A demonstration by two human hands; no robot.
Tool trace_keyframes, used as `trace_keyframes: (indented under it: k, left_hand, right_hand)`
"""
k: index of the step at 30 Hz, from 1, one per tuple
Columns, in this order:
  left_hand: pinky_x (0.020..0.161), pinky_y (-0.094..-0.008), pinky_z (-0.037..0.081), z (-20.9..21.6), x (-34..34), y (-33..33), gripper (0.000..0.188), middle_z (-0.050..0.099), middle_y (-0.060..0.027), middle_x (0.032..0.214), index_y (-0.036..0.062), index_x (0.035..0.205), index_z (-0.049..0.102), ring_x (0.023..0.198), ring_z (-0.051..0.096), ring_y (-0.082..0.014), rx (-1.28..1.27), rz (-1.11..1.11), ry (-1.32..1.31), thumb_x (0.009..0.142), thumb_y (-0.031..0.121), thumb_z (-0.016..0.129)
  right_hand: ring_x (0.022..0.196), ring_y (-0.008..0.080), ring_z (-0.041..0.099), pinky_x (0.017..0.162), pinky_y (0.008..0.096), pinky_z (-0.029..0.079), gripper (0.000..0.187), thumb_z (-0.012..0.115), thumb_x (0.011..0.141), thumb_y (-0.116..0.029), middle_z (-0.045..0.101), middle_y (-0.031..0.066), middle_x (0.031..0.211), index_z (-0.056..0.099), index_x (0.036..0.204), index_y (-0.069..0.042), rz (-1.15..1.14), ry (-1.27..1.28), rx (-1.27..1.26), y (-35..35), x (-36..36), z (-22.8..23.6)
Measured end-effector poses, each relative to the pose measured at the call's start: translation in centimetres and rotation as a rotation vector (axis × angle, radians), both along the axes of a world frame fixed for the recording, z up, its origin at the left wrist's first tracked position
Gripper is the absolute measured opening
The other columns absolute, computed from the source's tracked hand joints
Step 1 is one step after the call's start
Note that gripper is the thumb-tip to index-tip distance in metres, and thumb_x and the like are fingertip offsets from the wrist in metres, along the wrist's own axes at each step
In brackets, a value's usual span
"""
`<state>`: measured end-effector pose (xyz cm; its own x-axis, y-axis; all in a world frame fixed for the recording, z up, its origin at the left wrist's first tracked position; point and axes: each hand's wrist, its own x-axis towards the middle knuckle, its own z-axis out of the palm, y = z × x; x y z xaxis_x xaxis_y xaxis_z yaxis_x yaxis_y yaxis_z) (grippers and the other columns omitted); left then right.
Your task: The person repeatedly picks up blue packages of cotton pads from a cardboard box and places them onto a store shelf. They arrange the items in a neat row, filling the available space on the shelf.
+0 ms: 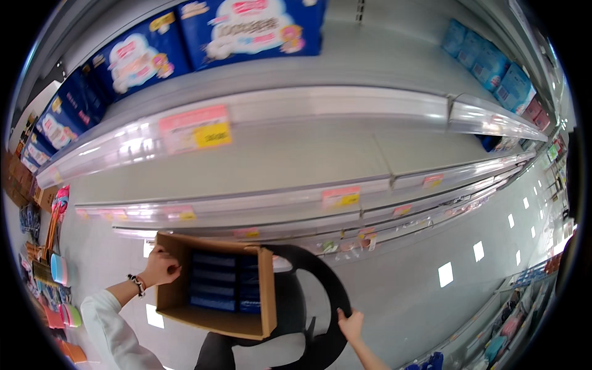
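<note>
An open cardboard box [267,295] is at the lower middle, with several dark blue packs [213,281] stacked in two columns inside. My left hand [164,267] is closed over the box's left wall, a beaded bracelet [138,283] on its wrist. The box appears to rest on a black chair [290,299], though its underside is hidden. To the right of the box curves the chair's wide black rim [336,287]. My right hand [351,324] is wrapped round that rim's outer edge.
Ahead run grey shelves [259,154] with clear price strips. Large blue packages [253,34] stand on the upper shelf at left, light blue packs [490,65] far right. Brushes and plastic goods [58,269] line the left side. Another goods rack [499,330] stands lower right.
</note>
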<state>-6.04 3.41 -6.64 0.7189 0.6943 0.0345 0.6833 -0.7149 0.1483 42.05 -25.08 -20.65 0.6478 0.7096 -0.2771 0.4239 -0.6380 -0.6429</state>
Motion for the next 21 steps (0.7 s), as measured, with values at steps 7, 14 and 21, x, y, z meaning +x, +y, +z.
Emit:
trace_keyframes:
  k: [7,14,21]
  left_hand:
    - [0.073,-0.0361,0.041,1.0,0.6,-1.2,0.018,0.058,-0.0046,0.056,0.0135,0.058,0.059,0.057,0.056,-0.0222,0.039,-0.004,0.025,0.074,0.021,0.066]
    - [0.063,-0.0414,0.05,6.5,13.8,-15.0,0.042,0.066,-0.0146,0.074,0.0076,0.082,0.069,0.077,0.065,-0.0341,-0.732,0.374,-0.143,0.087,0.047,0.057]
    - [0.07,-0.0383,0.044,-0.7,23.6,-23.6,0.022,0.059,-0.0131,0.061,0.004,0.064,0.06,0.063,0.06,-0.0278,-0.042,0.616,-0.119,0.073,0.022,0.069]
  right_hand:
    - [0.075,0.0448,0.063,0.063,0.0455,0.05,0.03,0.071,0.076,-0.022,0.063,0.0287,0.073,0.066,0.082,0.008,0.029,-0.02,0.065,0.7,0.4,0.5]
    - [0.08,0.0468,0.063,0.07,0.0508,0.051,0.046,0.071,0.077,-0.039,0.064,0.0297,0.077,0.067,0.082,0.007,0.146,-0.16,-0.13,0.1,0.9,-1.2]
    - [0.077,0.0371,0.067,0.073,0.045,0.052,0.051,0.063,0.082,-0.049,0.067,0.0184,0.067,0.068,0.073,0.001,0.509,-0.061,-0.48,2.1,3.3,3.3]
